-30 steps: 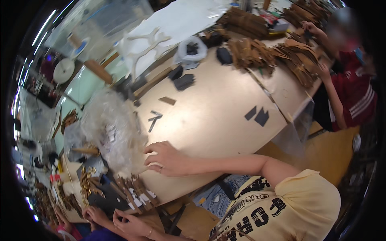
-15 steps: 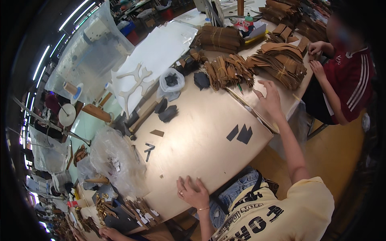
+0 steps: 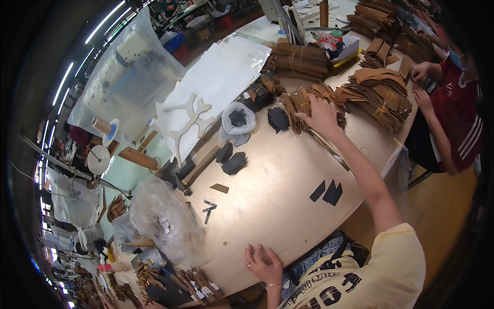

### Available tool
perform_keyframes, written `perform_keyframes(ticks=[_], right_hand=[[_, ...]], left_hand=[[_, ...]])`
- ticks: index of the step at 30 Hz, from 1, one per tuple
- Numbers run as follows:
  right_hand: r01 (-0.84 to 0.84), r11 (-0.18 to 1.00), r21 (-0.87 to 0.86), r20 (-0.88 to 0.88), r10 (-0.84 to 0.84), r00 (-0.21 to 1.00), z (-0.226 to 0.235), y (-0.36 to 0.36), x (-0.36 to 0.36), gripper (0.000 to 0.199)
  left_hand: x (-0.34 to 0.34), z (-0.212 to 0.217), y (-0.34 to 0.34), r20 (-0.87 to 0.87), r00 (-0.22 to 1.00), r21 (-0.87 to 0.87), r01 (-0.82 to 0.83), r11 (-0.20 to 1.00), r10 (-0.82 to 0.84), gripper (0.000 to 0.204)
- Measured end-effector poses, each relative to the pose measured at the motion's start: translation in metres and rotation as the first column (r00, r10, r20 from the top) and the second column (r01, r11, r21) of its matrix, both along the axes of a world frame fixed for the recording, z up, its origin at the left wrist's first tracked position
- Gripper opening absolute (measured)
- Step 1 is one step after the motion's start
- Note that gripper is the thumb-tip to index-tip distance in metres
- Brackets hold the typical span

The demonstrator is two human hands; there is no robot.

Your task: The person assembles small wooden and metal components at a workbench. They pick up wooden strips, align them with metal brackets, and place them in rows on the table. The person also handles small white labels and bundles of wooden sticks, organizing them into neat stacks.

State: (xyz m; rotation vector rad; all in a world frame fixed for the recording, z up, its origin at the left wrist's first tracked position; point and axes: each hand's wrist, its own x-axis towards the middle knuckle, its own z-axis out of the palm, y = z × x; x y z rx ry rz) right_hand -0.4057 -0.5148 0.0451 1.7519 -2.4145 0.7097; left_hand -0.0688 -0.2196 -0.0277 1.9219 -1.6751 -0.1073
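Brown strips (image 3: 294,109) lie bunched toward the far edge of the desk (image 3: 272,206), beneath a worker's right hand (image 3: 323,116); whether its fingers grip any cannot be told. The left hand (image 3: 263,265) rests at the near edge, fingers loosely spread. Flat dark pieces (image 3: 334,194) lie toward that edge's right end, while a white bag (image 3: 249,125) with dark contents sits near the far edge, left of the bunch.

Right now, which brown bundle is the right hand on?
The brown bundle just right of the black stack: the right hand lies over it, not over the fanned bundle farther right.
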Motion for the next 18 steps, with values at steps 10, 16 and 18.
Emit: perform_keyframes(ticks=[10, 16, 18], right_hand=[[0.098, 0.976, -0.194, 0.804, 0.101, 0.587, 0.008, 0.004, -0.018, 0.046], [-0.129, 0.934, -0.334, 0.935, 0.346, 0.083, 0.032, 0.084, 0.026, 0.042], [-0.382, 0.881, -0.279, 0.896, 0.382, 0.227, 0.030, 0.118, 0.080, 0.045]], left_hand=[[0.006, 0.006, 0.001, -0.111, 0.993, 0.030, 0.032, 0.999, -0.029, 0.028], [0.015, 0.039, -0.017, -0.626, 0.778, 0.107, 0.158, 0.982, -0.057, 0.023], [0.016, 0.049, -0.031, -0.888, 0.456, 0.113, 0.337, 0.935, -0.057, 0.040]])
